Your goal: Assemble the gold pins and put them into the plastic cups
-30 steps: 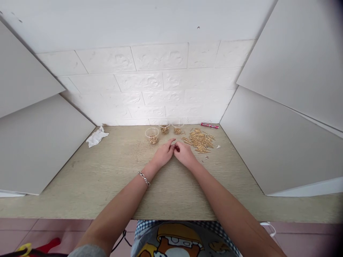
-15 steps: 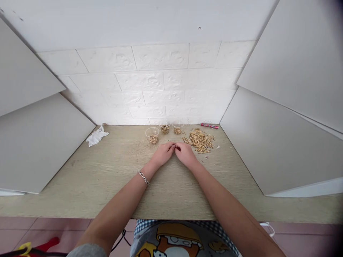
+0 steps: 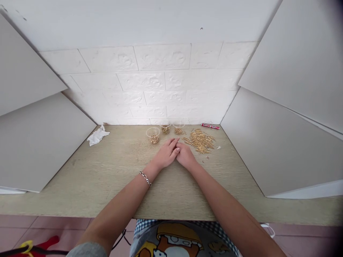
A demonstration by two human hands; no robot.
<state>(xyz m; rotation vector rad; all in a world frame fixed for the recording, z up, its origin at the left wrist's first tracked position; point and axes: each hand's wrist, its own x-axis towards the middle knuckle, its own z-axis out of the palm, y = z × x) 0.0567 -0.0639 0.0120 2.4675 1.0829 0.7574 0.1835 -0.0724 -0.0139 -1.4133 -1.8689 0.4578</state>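
Right of both hands' fingers, gold rods, near; loosely piled

On the table, three cups stand beyond the left hand; a pile of sticks lies right of them, a tissue far left.

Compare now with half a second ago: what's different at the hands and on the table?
The left hand has uncurled: its fingers now stretch forward against the right hand, thumb extended too. Whether anything was gripped or released is hidden between the hands. The right hand's position looks much the same; the clear cups, pile of gold rods and white cloth stayed put.
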